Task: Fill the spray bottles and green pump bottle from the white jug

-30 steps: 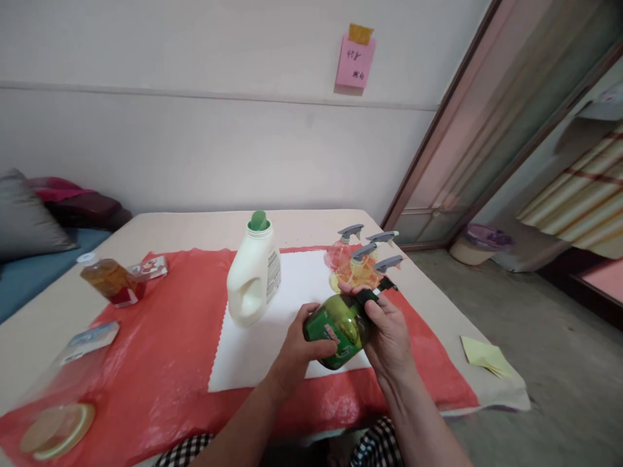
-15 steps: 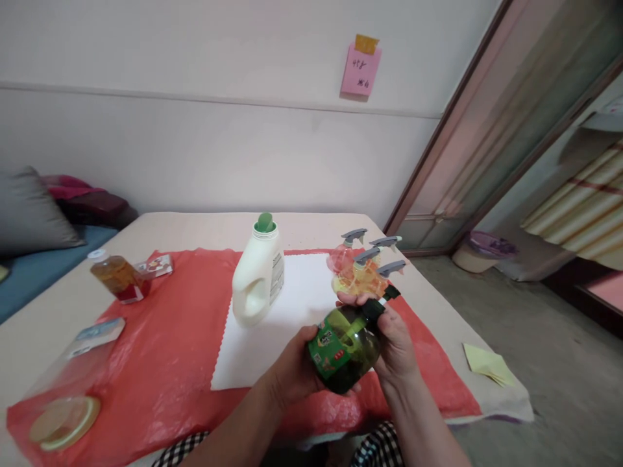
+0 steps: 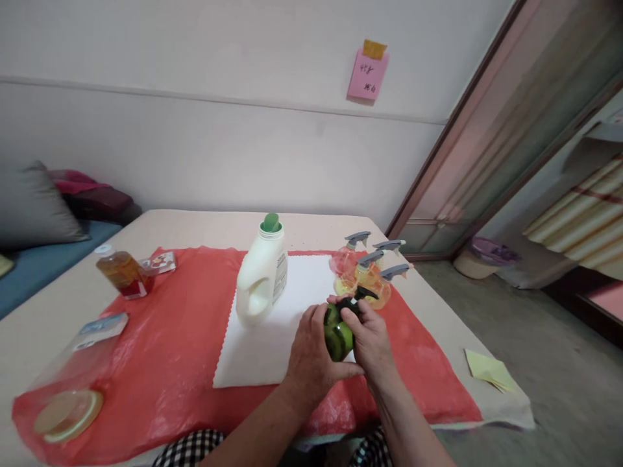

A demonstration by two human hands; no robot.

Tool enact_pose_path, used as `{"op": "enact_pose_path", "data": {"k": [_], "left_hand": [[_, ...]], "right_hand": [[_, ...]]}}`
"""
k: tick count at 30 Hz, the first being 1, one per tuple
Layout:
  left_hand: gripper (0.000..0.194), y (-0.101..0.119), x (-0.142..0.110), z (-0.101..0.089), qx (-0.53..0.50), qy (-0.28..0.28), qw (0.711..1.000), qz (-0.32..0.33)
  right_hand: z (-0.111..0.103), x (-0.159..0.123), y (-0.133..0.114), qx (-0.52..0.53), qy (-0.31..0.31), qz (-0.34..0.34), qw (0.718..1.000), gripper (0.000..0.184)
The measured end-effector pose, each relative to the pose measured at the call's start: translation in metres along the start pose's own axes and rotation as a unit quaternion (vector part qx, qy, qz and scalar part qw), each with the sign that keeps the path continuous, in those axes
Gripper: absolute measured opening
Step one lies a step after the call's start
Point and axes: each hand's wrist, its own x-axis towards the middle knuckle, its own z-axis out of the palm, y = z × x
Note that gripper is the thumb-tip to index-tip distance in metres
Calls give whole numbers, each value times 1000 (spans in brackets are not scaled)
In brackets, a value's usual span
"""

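Between my hands is a green pump bottle [image 3: 337, 334], tilted with its black pump head [image 3: 359, 298] toward the upper right. My left hand [image 3: 311, 347] wraps round the bottle's body from the left, hiding its label side. At the neck, my right hand [image 3: 370, 337] grips just under the pump, thumb across the collar. Just beyond the pump stand several spray bottles [image 3: 343, 263] with grey trigger heads and pink, yellow and orange contents. To the left, a white jug [image 3: 260, 279] with a green spout [image 3: 271, 223] stands upright on a white sheet [image 3: 253, 363].
Red plastic sheeting [image 3: 180, 350] covers much of the table. At left are an amber bottle [image 3: 121, 271], a small packet [image 3: 162, 262], a clear pouch [image 3: 100, 331] and a round lid [image 3: 71, 415]. Yellow notes [image 3: 489, 368] lie near the right edge. A bin [image 3: 479, 257] stands on the floor.
The pump bottle has been turned, so its green label no longer faces me. My left hand has moved up and right around its body. The pump head now sits lower and further left.
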Motion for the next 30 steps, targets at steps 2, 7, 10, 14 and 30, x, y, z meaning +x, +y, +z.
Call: {"op": "enact_pose_path", "data": {"k": [2,7,10,14,30], "left_hand": [[109,0,0,4,2,9,999,-46],[93,12,6,-6,-46,-49,983,-171],[89,21,13,-23,-171,-147,951,-209],[97,26,23,-42,-376,-281,854,-223],[87,28,20,-47,-556,-372,700,-250]], "right_hand": [[-1,0,0,1,-16,2,1000,27],[-12,2,-7,-23,-63,16,998,30],[-18,3,-13,13,-96,41,994,33],[-24,-1,-16,53,-139,74,986,40],[-13,-14,-16,127,-153,69,978,36]]}}
